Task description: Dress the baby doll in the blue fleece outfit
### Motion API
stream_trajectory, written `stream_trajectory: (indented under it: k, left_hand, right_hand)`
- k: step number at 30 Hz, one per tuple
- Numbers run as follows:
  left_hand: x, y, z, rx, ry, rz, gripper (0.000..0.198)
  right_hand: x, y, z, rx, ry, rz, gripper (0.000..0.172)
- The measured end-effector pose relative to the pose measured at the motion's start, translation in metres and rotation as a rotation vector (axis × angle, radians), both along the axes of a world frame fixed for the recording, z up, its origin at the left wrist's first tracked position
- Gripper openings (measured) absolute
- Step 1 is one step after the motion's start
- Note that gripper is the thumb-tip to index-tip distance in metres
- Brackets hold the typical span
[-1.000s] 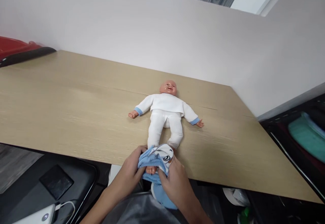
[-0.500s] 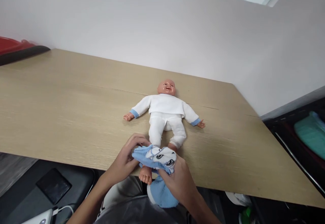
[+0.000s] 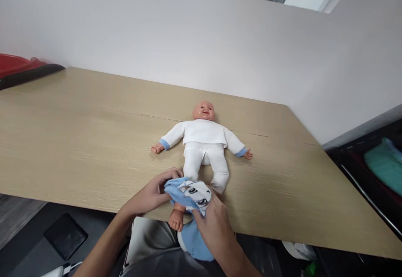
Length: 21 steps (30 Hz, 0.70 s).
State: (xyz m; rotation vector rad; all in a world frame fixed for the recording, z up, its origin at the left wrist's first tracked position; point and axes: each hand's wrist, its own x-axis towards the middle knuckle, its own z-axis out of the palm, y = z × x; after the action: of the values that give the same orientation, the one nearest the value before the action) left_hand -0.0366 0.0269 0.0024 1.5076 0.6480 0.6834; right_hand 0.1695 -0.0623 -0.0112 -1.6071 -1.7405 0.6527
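Note:
A baby doll point(image 3: 204, 143) in a white suit with blue cuffs lies on its back on the wooden table point(image 3: 78, 134), head away from me, feet at the near edge. My left hand point(image 3: 153, 193) and my right hand point(image 3: 213, 222) both pinch a small blue and white sock point(image 3: 190, 193) with a cartoon face, held bunched around the doll's leg. One bare foot point(image 3: 176, 220) sticks out below the sock, over the table edge. The other foot wears a blue sock point(image 3: 193, 241), partly hidden by my right hand.
A white wall runs behind the table. A red and black object point(image 3: 21, 70) sits at the far left. A black case point(image 3: 64, 235) and a white device with a cable lie below left. Dark shelving with teal cloth point(image 3: 385, 168) stands at right.
The sock has slid up the doll's leg, baring the foot below it. Both hands have stayed pinched on the sock and shifted slightly left. The doll moved a little toward me.

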Motion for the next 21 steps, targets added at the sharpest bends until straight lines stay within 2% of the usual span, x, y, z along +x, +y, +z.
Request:
stream_trajectory:
  k: [3,6,9,12,14,17,21]
  left_hand:
    - [-0.002,0.002,0.0,-0.022,0.002,-0.031,0.021]
    - [-0.006,0.005,0.002,-0.054,0.021,-0.048,0.028]
    - [-0.008,0.01,0.005,-0.107,0.072,-0.126,0.033]
    - [-0.008,0.017,0.006,-0.164,0.093,-0.241,0.035]
    - [-0.006,0.021,0.005,-0.185,0.108,-0.278,0.035]
    - [-0.003,0.027,0.003,-0.191,0.143,-0.252,0.043]
    - [-0.006,0.032,0.0,-0.173,0.124,-0.175,0.069]
  right_hand:
    - [-0.001,0.002,-0.002,0.042,-0.012,0.023,0.043]
    - [0.008,0.006,0.007,0.047,-0.018,0.07,0.049]
    - [0.03,0.018,0.031,-0.038,0.051,0.313,0.049]
    - [0.054,0.038,0.052,-0.148,0.059,0.6,0.031]
    - [0.064,0.052,0.057,-0.188,0.045,0.61,0.021]
    - [0.066,0.068,0.051,-0.231,0.198,0.529,0.03]
    - [0.057,0.074,0.045,-0.223,0.362,0.436,0.042]
